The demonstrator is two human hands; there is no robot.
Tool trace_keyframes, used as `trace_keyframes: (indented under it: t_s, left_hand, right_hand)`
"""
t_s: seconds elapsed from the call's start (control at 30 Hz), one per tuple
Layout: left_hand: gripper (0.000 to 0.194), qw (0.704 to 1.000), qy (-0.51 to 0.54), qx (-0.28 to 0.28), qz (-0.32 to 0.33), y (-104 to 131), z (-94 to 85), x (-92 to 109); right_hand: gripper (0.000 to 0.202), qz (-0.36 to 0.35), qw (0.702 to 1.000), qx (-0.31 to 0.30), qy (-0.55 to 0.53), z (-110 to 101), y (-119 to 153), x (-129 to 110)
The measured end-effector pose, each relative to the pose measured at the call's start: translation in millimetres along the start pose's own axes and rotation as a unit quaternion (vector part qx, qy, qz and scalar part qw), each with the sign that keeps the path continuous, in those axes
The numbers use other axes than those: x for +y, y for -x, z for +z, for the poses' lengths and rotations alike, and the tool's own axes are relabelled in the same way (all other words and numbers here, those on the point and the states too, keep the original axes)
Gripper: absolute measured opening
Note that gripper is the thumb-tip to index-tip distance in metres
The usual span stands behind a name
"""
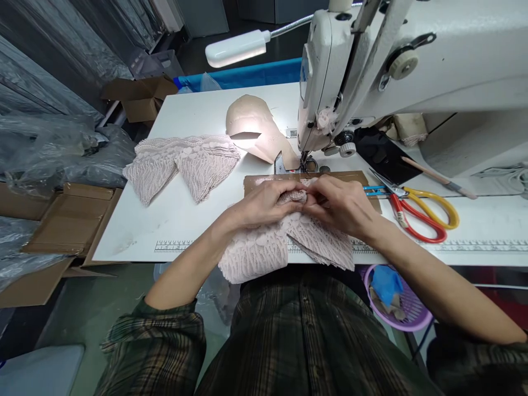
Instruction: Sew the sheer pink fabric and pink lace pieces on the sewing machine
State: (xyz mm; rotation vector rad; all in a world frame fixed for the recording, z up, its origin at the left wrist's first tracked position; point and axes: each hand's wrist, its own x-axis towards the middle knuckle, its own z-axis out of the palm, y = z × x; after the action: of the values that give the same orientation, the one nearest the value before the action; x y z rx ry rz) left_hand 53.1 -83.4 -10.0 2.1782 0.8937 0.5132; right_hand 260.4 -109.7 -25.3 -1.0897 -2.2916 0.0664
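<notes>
Pale pink lace fabric (258,253) lies at the front edge of the white table, partly hanging over it. My left hand (268,203) is closed on a gathered fold of this lace. Close beside it, my right hand (340,203) pinches the same fold, fingertips nearly touching the left ones. Both hands are just in front of the sewing machine's needle area (304,159), over a brown strip (358,177). A second stack of lace (206,165) rests on the table to the left. Fingers partly hide the held fold.
Behind the hands lies a beige paper-like piece (251,118). Red-handled scissors (429,231), yellow-handled scissors (449,212) and a brush-like stick (441,179) lie at right. A lamp (237,49) hangs above. Cardboard boxes (68,220) stand left; a purple basket (412,316) sits below the table.
</notes>
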Motion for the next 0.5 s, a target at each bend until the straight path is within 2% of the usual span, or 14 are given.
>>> trace_keyframes:
  t_s: [0.1,0.23,0.33,0.43,0.5]
  left_hand:
    - [0.017,0.999,-0.029,0.021,0.013,-1.7,-0.9,-1.4]
    - [0.020,1.000,0.008,0.027,-0.002,-3.4,4.4,-3.8]
    - [0.027,0.998,0.039,0.029,-0.037,-3.7,5.8,-5.3]
    - [0.028,0.997,0.056,0.023,-0.056,-4.0,4.9,-6.2]
    - [0.028,0.996,0.061,0.015,-0.059,-4.4,4.4,-6.8]
  right_hand:
    - [0.016,0.025,0.996,0.054,-0.060,2.3,1.4,0.3]
    - [0.009,0.080,0.990,0.014,-0.112,-7.6,6.4,1.7]
    - [0.013,0.143,0.983,0.010,-0.119,-34.6,24.0,14.2]
    - [0.019,0.194,0.980,0.031,0.000,-70.5,57.8,38.0]
    - [0.023,0.230,0.971,-0.002,0.074,-89.5,83.8,55.5]
